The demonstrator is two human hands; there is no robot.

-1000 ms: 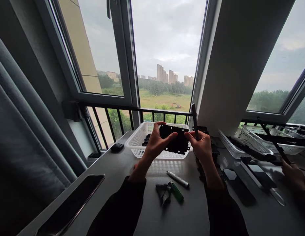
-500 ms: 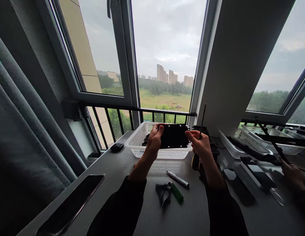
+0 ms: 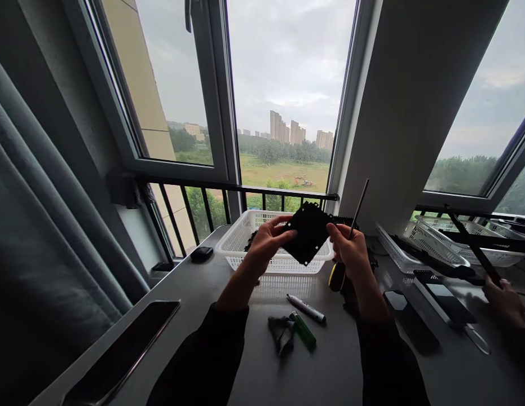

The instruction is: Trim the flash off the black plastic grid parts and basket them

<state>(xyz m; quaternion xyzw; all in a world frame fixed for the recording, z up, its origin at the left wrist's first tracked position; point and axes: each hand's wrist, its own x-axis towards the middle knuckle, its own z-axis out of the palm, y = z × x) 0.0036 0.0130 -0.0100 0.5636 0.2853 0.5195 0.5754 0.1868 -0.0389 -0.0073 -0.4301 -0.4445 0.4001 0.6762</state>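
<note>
I hold a flat black square plate with small holes up in front of me, turned corner-down like a diamond. My left hand pinches its left corner with fingers and thumb. My right hand grips its right corner and also clasps a screwdriver, whose thin shaft points up and whose yellow-and-black handle hangs below the palm. Behind the plate stands a white plastic basket with dark parts in it.
On the grey desk lie a white marker, a green lighter, a crumpled dark cloth and a phone at the left. More white baskets and black strips sit at the right, where another person's hand works.
The plate has been rotated from lying level between my hands to standing on a corner. The screwdriver shaft has tipped a little to the right.
</note>
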